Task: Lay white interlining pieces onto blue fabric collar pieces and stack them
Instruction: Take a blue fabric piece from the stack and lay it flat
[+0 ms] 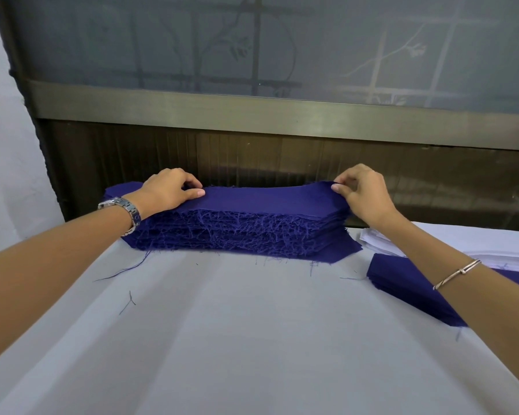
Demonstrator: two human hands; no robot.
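Pinching the top collar piece (267,199), long axis sideways, at each end: left hand (165,190), right hand (364,194)

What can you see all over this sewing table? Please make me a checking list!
Surface: table covered in pale, creased cloth.
Job's things: tall blue stack with frayed edges at the far side; smaller blue pile on the right; white interlining pieces behind it.
Clutter: loose blue threads on the cloth.
Grippers: left hand grips the top blue piece at one end; right hand pinches its other end.
Cables: nothing seen.
Surroundings: frosted window with a metal frame behind the table.
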